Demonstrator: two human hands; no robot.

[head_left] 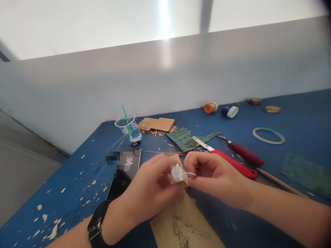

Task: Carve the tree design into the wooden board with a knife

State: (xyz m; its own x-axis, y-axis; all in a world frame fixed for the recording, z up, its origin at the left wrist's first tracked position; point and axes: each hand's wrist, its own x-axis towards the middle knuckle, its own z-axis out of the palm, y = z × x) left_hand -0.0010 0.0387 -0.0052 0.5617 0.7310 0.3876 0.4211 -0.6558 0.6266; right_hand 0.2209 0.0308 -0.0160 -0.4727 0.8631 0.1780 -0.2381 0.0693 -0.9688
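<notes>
My left hand [144, 191] grips a small whitish plastic piece [177, 174] with a rounded knob on top; its exact kind is unclear. A thin white loop [189, 174] sticks out from its side, and the fingertips of my right hand [217, 175] are closed on the far end of that loop. Beneath both hands lies a tan board [191, 224] with dark line drawing on it. Just beyond my right hand rests a red-handled knife [230, 162]. A smartphone [129, 165] lies left of my left hand, partly covered by it.
Farther back are a clear plastic cup [134, 132] with a green straw, wooden pieces [165, 124], green sandpaper [182, 139], another red-handled tool [245, 153], two small paint jars [211, 107] and a tape roll [269, 141]. Wood shavings [54, 229] litter the blue table [77, 179].
</notes>
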